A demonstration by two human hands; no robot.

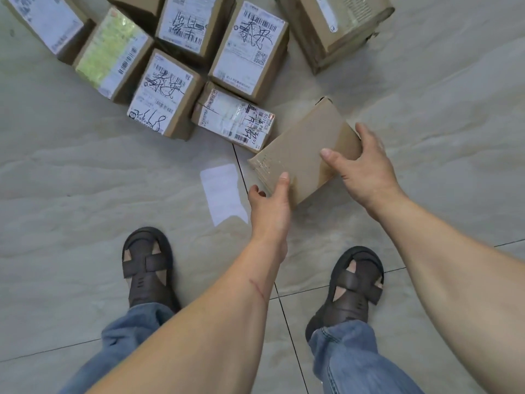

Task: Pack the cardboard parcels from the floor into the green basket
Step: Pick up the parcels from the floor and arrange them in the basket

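Plain brown parcel [301, 155] sits tilted low over the tiled floor [85, 180], just beside a labelled parcel [234, 120] at the near edge of the cluster; cannot tell whether it touches the floor. Right hand [366, 169] grips its right end, thumb on the top face, fingers curled over the far edge. Left hand [270, 203] holds the near corner, thumb on top, other fingers mostly hidden.

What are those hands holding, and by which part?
A plain cardboard parcel, held by both hands: the left hand pinches its near left end, thumb on top; the right hand grips its far right end, thumb on top.
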